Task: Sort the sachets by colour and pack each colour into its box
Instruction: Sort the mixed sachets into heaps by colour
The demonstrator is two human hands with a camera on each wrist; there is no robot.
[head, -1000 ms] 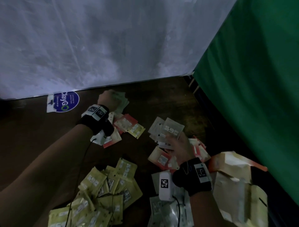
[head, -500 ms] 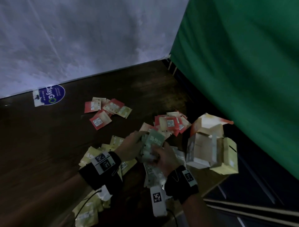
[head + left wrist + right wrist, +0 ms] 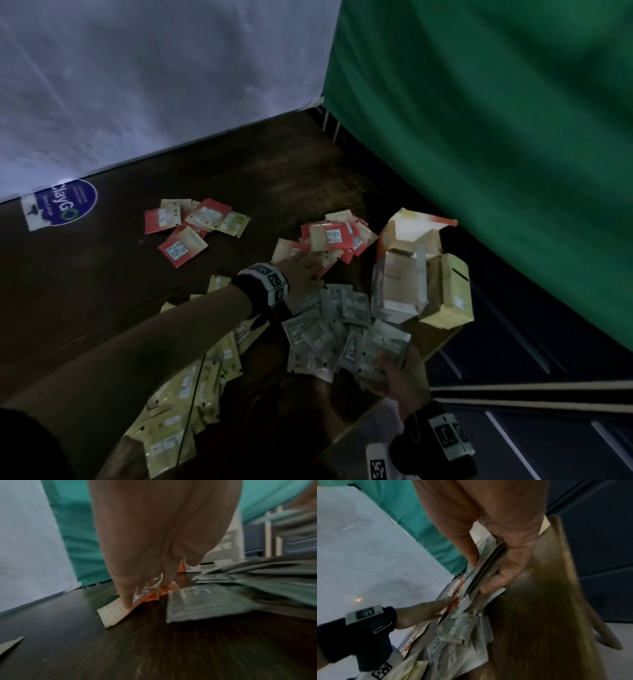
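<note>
Sorting mostly done, by the look: yellow sachets (image 3: 191,394), grey sachets (image 3: 329,329), red sachets (image 3: 334,236) piled apart; small mixed cluster (image 3: 191,226) left. Boxes (image 3: 421,274) open, apparently unfilled. Right hand (image 3: 397,373) pinching grey stack; left hand (image 3: 301,274) flat on red.

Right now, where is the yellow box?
In the head view the yellow box stands at the table's right edge, against the right side of the open white box, beyond the silver sachets.

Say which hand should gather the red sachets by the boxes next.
Left, probably. The left hand already rests with straight fingers on the red sachets, while the right hand grips a bundle of grey sachets.
</note>
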